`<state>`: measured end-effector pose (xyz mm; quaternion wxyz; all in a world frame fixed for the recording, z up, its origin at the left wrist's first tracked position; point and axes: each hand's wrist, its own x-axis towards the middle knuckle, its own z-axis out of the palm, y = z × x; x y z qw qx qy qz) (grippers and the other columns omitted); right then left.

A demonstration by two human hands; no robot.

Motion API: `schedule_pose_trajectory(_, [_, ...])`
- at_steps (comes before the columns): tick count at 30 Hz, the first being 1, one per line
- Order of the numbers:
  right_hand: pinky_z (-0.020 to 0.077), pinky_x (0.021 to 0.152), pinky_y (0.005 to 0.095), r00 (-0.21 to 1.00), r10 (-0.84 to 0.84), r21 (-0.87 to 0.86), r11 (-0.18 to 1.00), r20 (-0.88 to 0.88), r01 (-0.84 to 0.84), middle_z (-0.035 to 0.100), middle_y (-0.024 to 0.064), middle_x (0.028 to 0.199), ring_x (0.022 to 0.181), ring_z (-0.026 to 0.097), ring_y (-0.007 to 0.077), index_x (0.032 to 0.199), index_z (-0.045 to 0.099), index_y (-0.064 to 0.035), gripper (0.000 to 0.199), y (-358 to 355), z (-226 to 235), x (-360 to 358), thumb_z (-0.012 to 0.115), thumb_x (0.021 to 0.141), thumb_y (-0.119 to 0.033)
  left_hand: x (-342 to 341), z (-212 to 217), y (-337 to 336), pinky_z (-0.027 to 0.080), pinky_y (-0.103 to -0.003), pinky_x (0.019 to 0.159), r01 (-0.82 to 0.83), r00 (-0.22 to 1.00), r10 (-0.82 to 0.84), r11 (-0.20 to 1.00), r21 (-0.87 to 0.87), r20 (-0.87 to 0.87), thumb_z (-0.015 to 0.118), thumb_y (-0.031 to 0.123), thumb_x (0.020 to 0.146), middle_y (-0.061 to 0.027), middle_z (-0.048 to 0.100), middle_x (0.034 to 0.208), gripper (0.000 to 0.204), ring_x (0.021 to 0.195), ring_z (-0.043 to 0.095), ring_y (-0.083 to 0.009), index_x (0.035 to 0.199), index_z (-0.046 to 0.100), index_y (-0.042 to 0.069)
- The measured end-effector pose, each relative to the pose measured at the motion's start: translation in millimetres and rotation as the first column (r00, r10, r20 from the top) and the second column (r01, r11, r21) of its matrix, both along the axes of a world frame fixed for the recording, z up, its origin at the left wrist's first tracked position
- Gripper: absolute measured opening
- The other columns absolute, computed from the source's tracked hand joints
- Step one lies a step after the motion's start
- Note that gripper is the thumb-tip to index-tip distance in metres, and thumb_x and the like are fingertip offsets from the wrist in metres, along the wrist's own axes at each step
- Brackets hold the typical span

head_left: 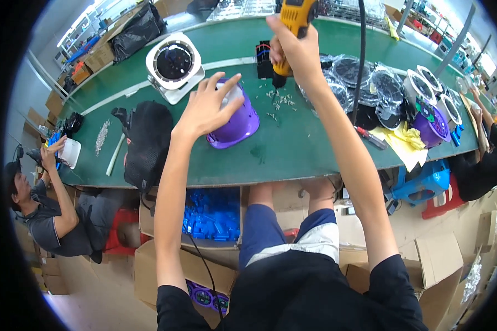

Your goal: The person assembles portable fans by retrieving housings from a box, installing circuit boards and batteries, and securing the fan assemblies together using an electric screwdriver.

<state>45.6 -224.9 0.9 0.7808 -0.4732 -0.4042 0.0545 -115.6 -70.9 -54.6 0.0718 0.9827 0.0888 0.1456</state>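
Observation:
My left hand grips the top of a purple plastic housing, its fingers spread over it; a pale part of the housing shows between them. In my right hand is a yellow and black power screwdriver, held with its tip down. That tip is over a scatter of small screws on the green bench, right of the housing. A small black box with red and blue wires sits beside the screwdriver. Behind my left hand stands a white round-faced lamp-like unit on a bracket.
A black bag-like item lies left of the housing. Plastic-wrapped round parts, white rings, yellow gloves and a red-handled screwdriver are on the right. A dark cable hangs there. Co-workers sit at both sides. Blue parts fill a box underneath.

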Motion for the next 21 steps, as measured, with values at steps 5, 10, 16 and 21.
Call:
schedule_pose_trajectory(5, [0.0421, 0.047, 0.0259, 1.000, 0.010, -0.081, 0.997, -0.011, -0.011, 0.046, -0.0014, 0.057, 0.046, 0.045, 0.0080, 0.090, 0.053, -0.0058, 0.031, -16.2, 3.1, -19.5, 0.075, 0.093, -0.029, -15.6, 18.5, 31.5, 0.034, -0.049, 0.118, 0.247, 0.958, -0.276, 0.933, -0.262, -0.079, 0.075, 0.051, 0.079, -0.0165, 0.041, 0.156, 0.086, 0.144, 0.038, -0.0395, 0.154, 0.045, 0.023])
schedule_pose_trajectory(10, [0.0425, 0.047, 0.0266, 0.986, 0.165, -0.072, 0.984, 0.007, -0.164, 0.046, -0.0022, 0.057, 0.047, 0.047, 0.0077, 0.095, 0.055, -0.0062, 0.026, -16.3, 8.0, -41.8, 0.072, 0.096, -0.026, -6.5, 37.1, -29.9, 0.038, -0.055, 0.111, -0.382, 0.901, 0.397, 0.917, 0.110, -0.178, 0.055, 0.064, 0.094, -0.0251, 0.052, 0.142, 0.079, 0.133, 0.049, -0.0441, 0.156, 0.039, 0.019])
schedule_pose_trajectory(16, [0.0410, 0.045, 0.0266, 0.971, 0.222, -0.044, 0.975, 0.089, -0.219, 0.049, 0.0002, 0.057, 0.044, 0.045, 0.0082, 0.099, 0.058, -0.0035, 0.024, 1.6, 5.6, -71.6, 0.071, 0.097, -0.023, -5.8, -2.6, 37.1, 0.037, -0.046, 0.114, 0.233, 0.965, -0.224, 0.971, -0.051, 0.138, 0.053, 0.057, 0.099, -0.0251, 0.050, 0.145, 0.061, 0.137, 0.046, -0.0399, 0.146, 0.055, 0.018])
schedule_pose_trajectory(21, [0.0432, 0.048, 0.0264, 0.992, 0.068, 0.053, 0.996, 0.111, -0.074, 0.060, 0.0011, 0.062, 0.052, 0.055, 0.0070, 0.083, 0.065, -0.0009, 0.024, 21.5, 4.1, -67.5, 0.072, 0.093, -0.022, -3.5, -6.3, 19.2, 0.040, -0.046, 0.109, 0.121, 0.987, -0.130, 0.989, 0.086, 0.100, 0.057, 0.041, 0.101, -0.0184, 0.055, 0.137, 0.047, 0.131, 0.049, -0.0362, 0.131, 0.062, 0.006])
